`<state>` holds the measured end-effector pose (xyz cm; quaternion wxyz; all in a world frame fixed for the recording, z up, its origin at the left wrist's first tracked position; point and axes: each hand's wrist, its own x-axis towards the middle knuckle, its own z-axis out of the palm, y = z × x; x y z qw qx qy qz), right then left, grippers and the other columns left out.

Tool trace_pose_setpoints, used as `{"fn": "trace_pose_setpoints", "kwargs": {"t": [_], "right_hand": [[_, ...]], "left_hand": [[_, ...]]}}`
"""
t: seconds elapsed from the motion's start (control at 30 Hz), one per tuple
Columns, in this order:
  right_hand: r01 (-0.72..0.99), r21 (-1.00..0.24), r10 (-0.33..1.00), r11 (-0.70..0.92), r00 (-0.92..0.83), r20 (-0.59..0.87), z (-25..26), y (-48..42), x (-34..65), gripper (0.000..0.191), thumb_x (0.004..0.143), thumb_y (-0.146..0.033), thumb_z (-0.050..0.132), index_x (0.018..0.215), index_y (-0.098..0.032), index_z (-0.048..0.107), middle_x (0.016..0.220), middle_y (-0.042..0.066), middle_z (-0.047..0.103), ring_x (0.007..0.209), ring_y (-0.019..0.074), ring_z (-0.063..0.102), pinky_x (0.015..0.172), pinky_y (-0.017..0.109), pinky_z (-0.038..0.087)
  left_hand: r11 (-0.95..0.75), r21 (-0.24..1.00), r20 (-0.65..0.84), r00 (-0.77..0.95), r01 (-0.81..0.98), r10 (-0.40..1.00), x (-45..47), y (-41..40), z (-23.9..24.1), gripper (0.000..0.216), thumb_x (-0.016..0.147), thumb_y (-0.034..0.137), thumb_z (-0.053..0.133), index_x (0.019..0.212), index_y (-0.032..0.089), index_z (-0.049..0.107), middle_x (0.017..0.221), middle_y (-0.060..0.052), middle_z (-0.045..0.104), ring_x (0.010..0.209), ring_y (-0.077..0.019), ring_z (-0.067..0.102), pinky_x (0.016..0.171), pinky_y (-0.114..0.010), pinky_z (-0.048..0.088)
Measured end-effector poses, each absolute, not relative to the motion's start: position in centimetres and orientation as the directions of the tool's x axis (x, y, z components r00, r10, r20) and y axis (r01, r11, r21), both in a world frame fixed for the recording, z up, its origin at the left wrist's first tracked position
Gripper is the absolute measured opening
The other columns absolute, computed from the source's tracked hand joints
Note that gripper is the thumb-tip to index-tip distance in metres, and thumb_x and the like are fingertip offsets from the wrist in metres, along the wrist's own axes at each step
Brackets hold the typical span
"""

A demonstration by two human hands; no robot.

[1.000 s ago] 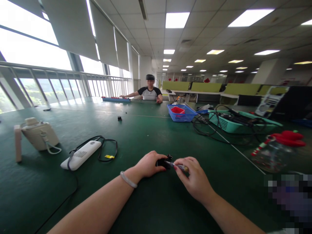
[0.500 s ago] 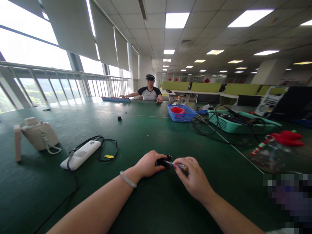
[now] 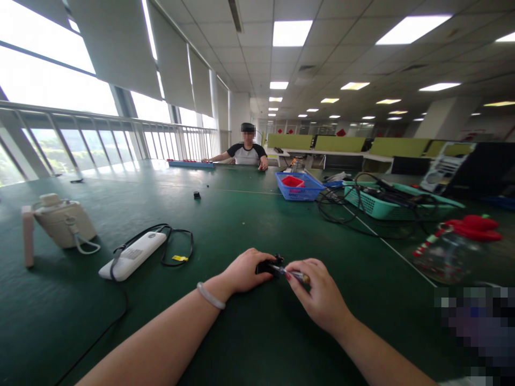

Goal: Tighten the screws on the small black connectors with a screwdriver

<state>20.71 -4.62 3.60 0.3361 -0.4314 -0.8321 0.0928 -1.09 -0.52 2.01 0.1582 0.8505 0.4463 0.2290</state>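
Note:
My left hand [image 3: 248, 271], with a pale bangle on its wrist, is closed around a small black part [image 3: 267, 267] on the green table [image 3: 241, 225]. The part's exact kind is hard to make out, and my fingers cover some of it. Pinched in my right hand [image 3: 316, 289] is a screwdriver [image 3: 298, 276] with a clear, yellowish-ended handle. Its metal shaft points left and its tip meets the black part. The tip's exact contact spot is too small to see.
Left of my arms lie a white power bank-like device [image 3: 134, 256] with a black cable and a beige bottle [image 3: 66, 221]. Rightward are a blue basket [image 3: 300, 190], a green basket [image 3: 374, 206] with cables, and a red-lidded jar [image 3: 454, 254]. A person [image 3: 247, 153] sits across the table.

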Motion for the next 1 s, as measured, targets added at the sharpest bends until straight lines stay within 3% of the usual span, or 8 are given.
{"fn": "trace_pose_setpoints", "kwargs": {"t": [0.53,0.83,0.93,1.0], "right_hand": [[0.634,-0.388,0.719,0.669,-0.421,0.553,3.5,-4.5,20.7,0.010,0.092,-0.028,0.053,0.095,-0.026,0.062,0.089,0.001,0.068,0.088,0.0221,0.061,0.087,0.041,0.044],[0.569,-0.302,0.547,0.765,-0.328,0.770,3.6,-4.6,21.5,0.011,0.091,-0.025,0.052,0.096,-0.025,0.062,0.085,0.002,0.068,0.080,0.0206,0.060,0.081,0.038,0.047],[0.615,-0.363,0.583,0.700,-0.198,0.788,3.5,-4.2,21.9,0.013,0.090,-0.029,0.052,0.095,-0.024,0.063,0.084,0.003,0.067,0.080,0.0222,0.061,0.076,0.038,0.048],[0.626,-0.486,0.668,0.610,-0.076,0.740,3.3,-3.7,22.3,0.018,0.091,-0.035,0.050,0.094,-0.023,0.063,0.083,0.005,0.066,0.077,0.0225,0.061,0.068,0.036,0.049]], "left_hand": [[-0.605,0.484,0.307,0.525,0.632,0.794,-1.2,-0.3,1.7,0.039,0.088,0.032,0.058,0.127,0.026,0.059,0.123,-0.003,0.065,0.112,-0.0212,0.057,0.102,-0.036,0.042],[-0.585,0.477,0.405,0.427,0.656,0.809,-1.3,-0.1,1.4,0.037,0.089,0.020,0.054,0.125,0.027,0.058,0.123,-0.002,0.063,0.115,-0.0206,0.052,0.105,-0.036,0.039],[-0.504,0.457,0.404,0.333,0.733,0.852,-1.3,0.2,1.2,0.040,0.090,0.018,0.049,0.127,0.030,0.057,0.122,-0.004,0.059,0.114,-0.0222,0.050,0.104,-0.039,0.039],[-0.437,0.433,0.378,0.282,0.788,0.882,-1.4,0.4,1.0,0.041,0.092,0.018,0.044,0.127,0.033,0.057,0.121,-0.004,0.057,0.112,-0.0232,0.050,0.101,-0.042,0.040]]}}
